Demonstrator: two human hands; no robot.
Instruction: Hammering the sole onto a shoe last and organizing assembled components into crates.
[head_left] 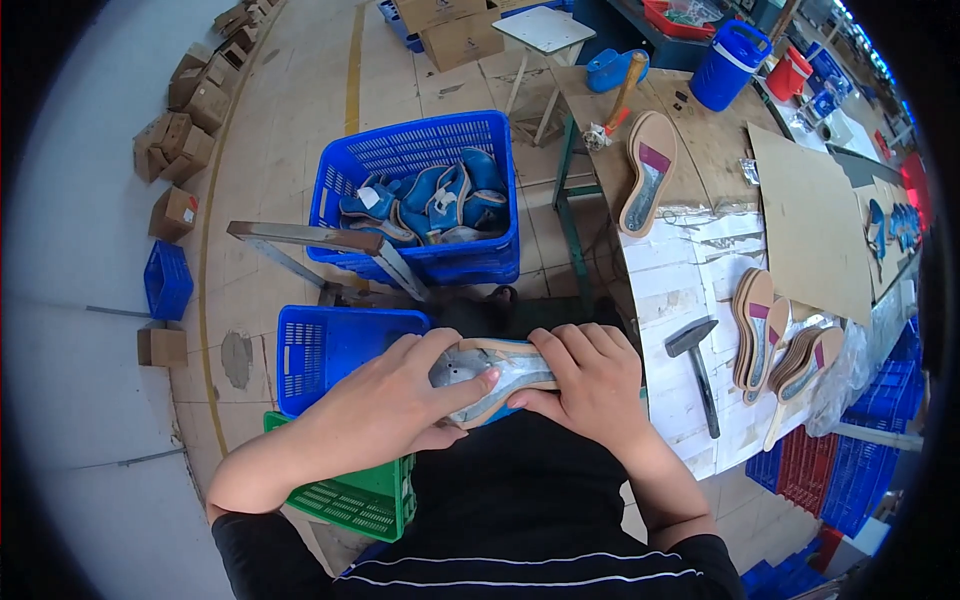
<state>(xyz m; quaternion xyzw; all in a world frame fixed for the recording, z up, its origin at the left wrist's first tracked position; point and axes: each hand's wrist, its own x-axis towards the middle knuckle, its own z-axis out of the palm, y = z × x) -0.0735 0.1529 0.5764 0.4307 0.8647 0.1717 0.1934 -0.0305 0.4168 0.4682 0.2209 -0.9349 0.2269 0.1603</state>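
Observation:
In front of my body I hold an unfinished blue shoe (500, 378) with its grey, shiny underside facing up and a tan rim around it. My left hand (405, 390) grips the wider end, its thumb lying across the grey face. My right hand (595, 385) is closed around the other end, fingers over the far edge and thumb along the near side. Blue material shows just below the near rim. The palms hide both ends of the shoe.
A blue crate (415, 265) holds several blue shoe pieces; another blue crate (350, 320) and a green crate (345, 500) stand closer. On the right-hand table lie a hammer (695, 350), stacked insoles (752, 320), a single insole (655, 150) and a brush (625, 95). A metal bar (305, 237) crosses before the far crate.

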